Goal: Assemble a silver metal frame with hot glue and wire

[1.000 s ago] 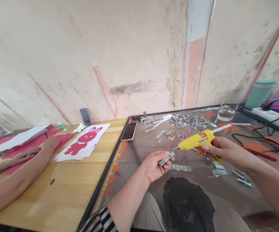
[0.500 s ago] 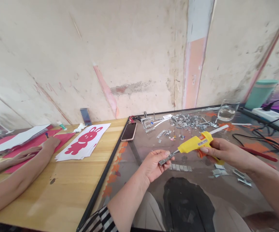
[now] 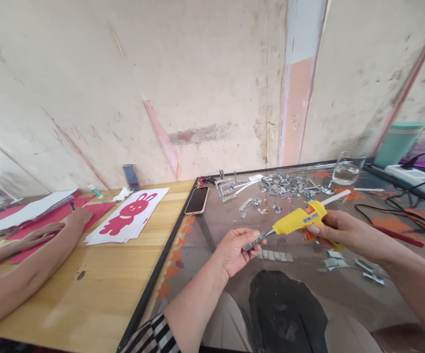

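Over the dark, glossy tabletop [image 3: 194, 255], which I watch through the head camera, the left hand [image 3: 234, 251] grasps a short strip of flat grey pieces [image 3: 252, 243] between thumb and fingers, its far end tilted up toward the right. The right hand [image 3: 330, 229] is wrapped around the handle of a yellow plastic glue gun [image 3: 298, 220], a whitish stick [image 3: 335, 198] poking out of its back. I see its metal nozzle [image 3: 269, 232] meeting the strip's upper end, though I cannot tell whether the tip actually touches. Just beside the left hand, a row of flat grey rectangles [image 3: 278, 255] lies on the tabletop, and some loose silvery pieces [image 3: 335, 261] lie near the right hand. Farther back I have a scattered heap of small grey pieces [image 3: 289, 186], between a dark-screened smartphone with a pale rim [image 3: 197, 200] and a clear drinking glass [image 3: 348, 171]. On the pale wooden table [image 3: 98, 294] to my left, white sheets bearing a red rabbit [image 3: 129, 215] lie near a co-worker's hand [image 3: 78, 219], which rests over red paper [image 3: 100, 212]
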A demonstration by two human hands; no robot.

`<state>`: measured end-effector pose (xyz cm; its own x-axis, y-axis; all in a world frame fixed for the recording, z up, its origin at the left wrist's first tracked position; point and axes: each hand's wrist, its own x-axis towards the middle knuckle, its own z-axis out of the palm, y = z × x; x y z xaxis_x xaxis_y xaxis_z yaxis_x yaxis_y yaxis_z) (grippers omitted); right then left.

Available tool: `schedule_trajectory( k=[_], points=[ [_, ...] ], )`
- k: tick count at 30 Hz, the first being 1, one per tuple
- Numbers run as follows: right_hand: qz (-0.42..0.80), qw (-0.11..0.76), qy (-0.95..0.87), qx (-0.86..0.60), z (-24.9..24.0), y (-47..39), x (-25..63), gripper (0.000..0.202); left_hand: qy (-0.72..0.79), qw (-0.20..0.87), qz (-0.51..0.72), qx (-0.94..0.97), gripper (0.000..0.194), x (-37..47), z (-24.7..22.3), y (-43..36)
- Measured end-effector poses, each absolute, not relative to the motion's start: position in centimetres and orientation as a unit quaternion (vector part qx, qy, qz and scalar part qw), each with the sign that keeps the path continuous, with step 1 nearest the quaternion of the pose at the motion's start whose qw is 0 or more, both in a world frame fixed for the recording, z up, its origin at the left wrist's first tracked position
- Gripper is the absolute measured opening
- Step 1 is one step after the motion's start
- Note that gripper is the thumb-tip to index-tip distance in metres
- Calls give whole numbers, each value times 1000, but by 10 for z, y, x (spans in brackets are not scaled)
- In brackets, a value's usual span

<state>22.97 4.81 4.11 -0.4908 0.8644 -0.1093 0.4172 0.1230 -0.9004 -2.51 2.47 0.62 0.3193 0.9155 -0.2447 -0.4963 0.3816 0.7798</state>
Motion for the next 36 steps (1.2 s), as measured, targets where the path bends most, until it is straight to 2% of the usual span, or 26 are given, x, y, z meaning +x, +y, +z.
schedule_trajectory(
  k=[36],
  points=[
    [478,223,-722,-448,44,46,228,39,329,778,458,275,13,-26,6,25]
  ],
)
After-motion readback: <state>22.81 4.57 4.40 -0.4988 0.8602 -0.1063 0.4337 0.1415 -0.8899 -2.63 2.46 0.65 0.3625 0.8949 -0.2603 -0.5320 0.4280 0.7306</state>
